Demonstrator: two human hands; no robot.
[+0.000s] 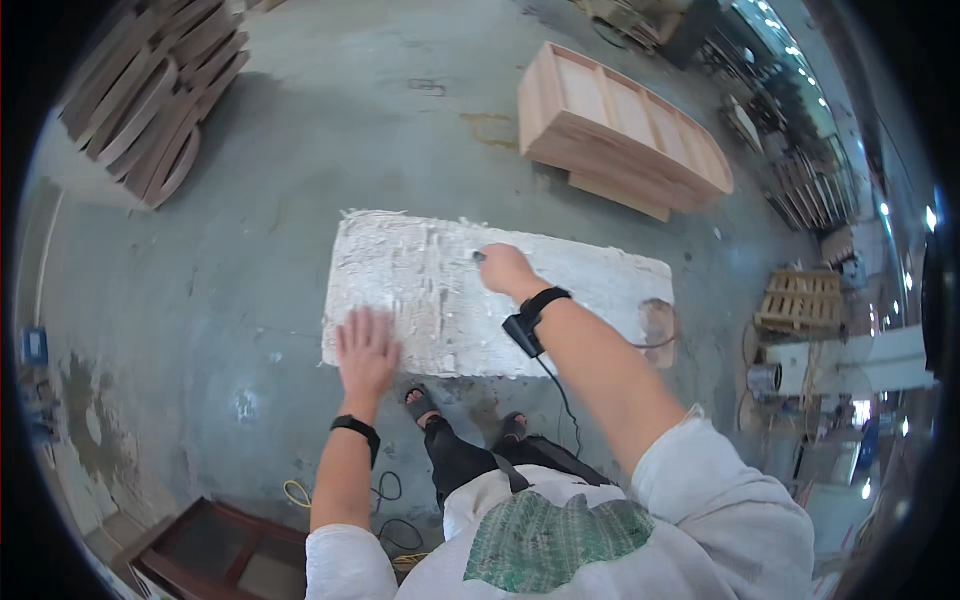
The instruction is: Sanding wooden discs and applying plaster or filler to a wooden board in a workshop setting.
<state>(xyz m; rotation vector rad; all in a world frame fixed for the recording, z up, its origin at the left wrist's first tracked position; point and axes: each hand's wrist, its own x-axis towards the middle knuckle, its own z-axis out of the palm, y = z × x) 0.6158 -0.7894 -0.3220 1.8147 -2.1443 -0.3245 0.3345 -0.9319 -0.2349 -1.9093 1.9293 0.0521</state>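
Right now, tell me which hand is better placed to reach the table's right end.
Right, probably. The right hand is nearer that end of the table, though it seems closed around something small and dark. The left hand looks open, over the table's left part.

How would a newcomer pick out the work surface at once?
From the grey floor, find the person's feet at lower middle. Just beyond is a long rectangular work surface, beneath the left hand and right hand. Its rough white top with ragged edges sets it apart from the boxy pale-wood piece beyond.
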